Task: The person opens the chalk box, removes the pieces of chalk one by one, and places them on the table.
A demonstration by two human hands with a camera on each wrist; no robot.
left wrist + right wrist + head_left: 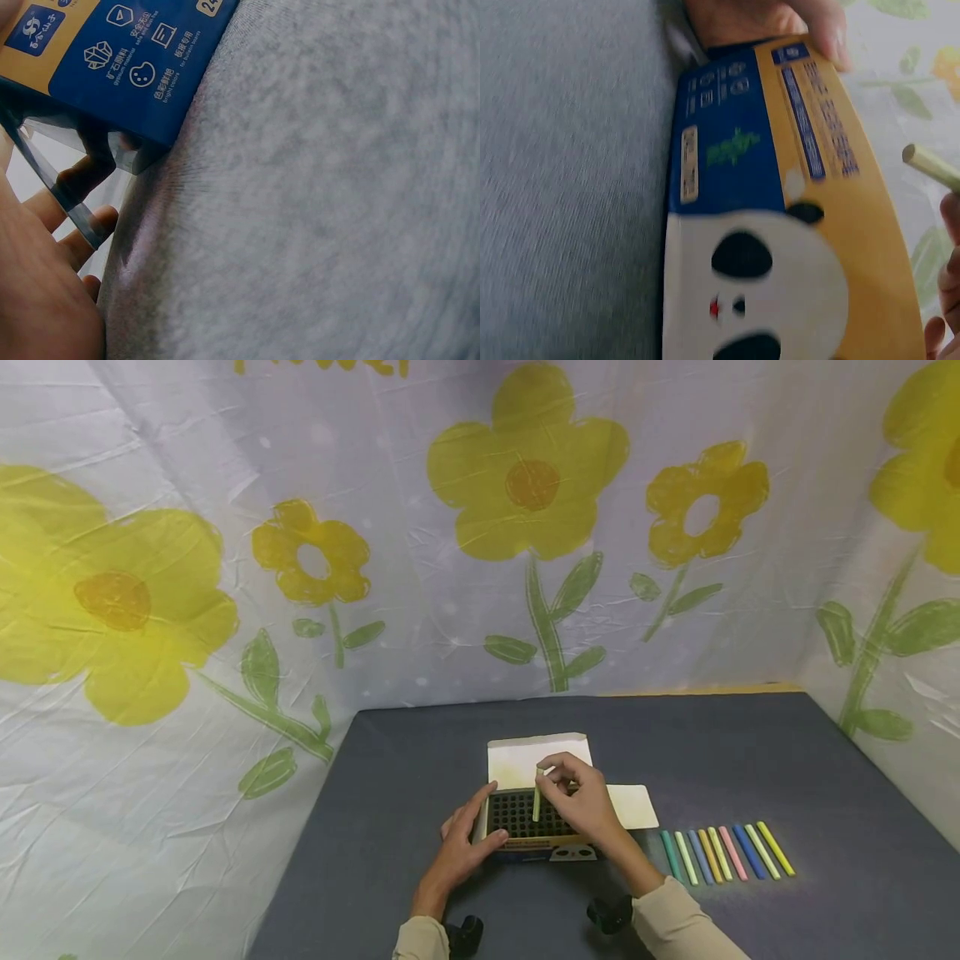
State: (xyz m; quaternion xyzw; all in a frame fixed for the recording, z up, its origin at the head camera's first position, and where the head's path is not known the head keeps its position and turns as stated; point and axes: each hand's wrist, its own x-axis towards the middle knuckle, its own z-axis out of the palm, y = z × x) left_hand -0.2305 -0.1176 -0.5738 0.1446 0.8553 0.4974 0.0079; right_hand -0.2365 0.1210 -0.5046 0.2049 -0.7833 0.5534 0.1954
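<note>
A blue and yellow cardboard chalk box (536, 843) with a panda face on its front stands open on the table in the head view. Inside it sits a black grid of round holes (510, 814). My left hand (459, 843) grips the box's left end, thumb on the front edge and fingers toward the back. Between thumb and fingers, my right hand (585, 797) pinches a pale yellow-green chalk stick (536, 806), held upright over the grid. The right wrist view catches that stick's end (919, 159) beside the box (802, 262), apart from it.
Several chalk sticks in different colours, among them a pink one (732, 853), lie in a row right of the box. The box's white lid (513, 762) is folded back, and a side flap (632, 806) sticks out right. A flower-print cloth (420, 635) hangs behind the dark table (360, 852).
</note>
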